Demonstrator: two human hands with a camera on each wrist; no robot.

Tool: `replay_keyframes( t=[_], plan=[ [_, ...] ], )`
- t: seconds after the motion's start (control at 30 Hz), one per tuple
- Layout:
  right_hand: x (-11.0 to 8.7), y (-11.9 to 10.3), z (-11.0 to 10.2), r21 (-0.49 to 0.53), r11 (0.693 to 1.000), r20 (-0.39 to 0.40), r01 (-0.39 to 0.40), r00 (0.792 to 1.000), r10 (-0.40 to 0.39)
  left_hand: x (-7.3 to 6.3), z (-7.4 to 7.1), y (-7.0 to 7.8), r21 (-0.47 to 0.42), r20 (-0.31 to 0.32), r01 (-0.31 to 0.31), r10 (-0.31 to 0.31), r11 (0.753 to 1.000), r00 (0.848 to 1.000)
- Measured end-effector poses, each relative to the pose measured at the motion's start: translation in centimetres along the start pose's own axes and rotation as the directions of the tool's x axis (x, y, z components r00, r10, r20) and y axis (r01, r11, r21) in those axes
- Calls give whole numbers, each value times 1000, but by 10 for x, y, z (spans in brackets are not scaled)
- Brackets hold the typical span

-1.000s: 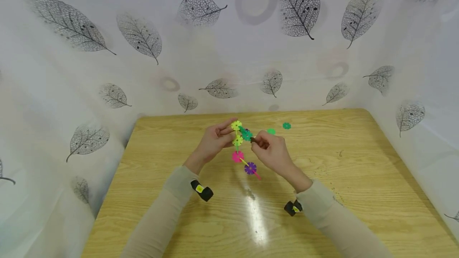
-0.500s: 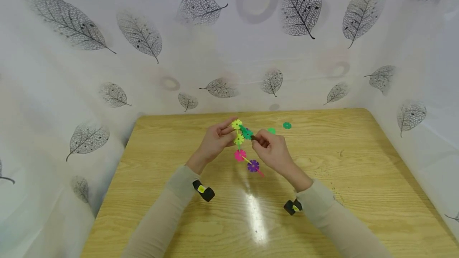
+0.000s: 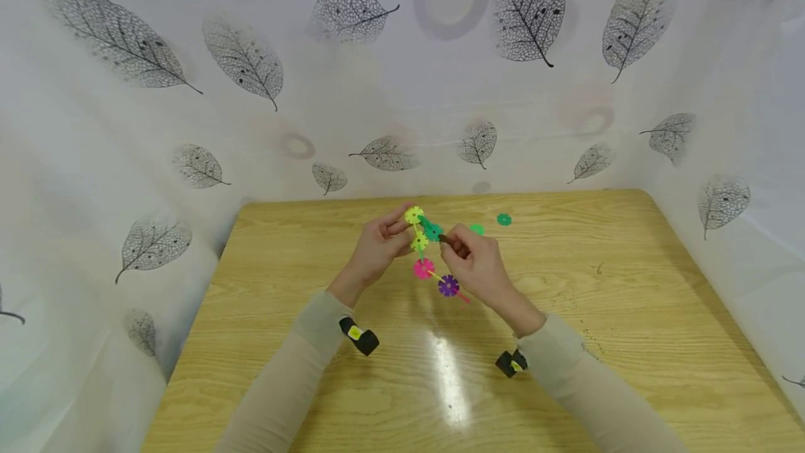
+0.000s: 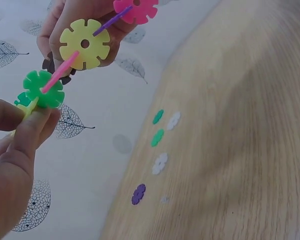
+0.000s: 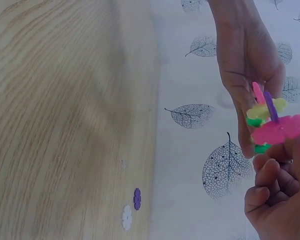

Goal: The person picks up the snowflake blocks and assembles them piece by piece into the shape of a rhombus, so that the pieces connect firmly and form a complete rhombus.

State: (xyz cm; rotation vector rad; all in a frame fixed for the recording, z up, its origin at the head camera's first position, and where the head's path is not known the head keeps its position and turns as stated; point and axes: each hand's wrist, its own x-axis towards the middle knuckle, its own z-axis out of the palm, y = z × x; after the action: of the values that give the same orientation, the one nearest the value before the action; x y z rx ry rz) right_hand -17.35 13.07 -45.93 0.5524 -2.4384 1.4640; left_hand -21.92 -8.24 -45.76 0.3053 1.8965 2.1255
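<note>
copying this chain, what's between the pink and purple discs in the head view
A yellow piece, seen edge-on, joins the pink disc to the purple disc in the head view.

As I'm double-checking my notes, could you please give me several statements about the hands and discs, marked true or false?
Both hands hang idle. False: the left hand holds a chain of discs, and the right hand pinches a dark piece.
The chain includes a pink disc. True.
A loose purple disc lies on the table. True.
All loose discs share one colour. False: green discs and white discs lie there too.
</note>
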Motion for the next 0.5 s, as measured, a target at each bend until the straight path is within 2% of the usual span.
replay_keyframes(
  t=[0.27,0.5],
  plan=[
    [1,0,2,-10,1000,-38,18,999,-18,0,3,2,-36,-24,-2,1,999,1000],
    [2,0,2,-21,999,-35,31,999,-32,0,3,3,-53,-12,-3,2,999,1000]
  ],
)
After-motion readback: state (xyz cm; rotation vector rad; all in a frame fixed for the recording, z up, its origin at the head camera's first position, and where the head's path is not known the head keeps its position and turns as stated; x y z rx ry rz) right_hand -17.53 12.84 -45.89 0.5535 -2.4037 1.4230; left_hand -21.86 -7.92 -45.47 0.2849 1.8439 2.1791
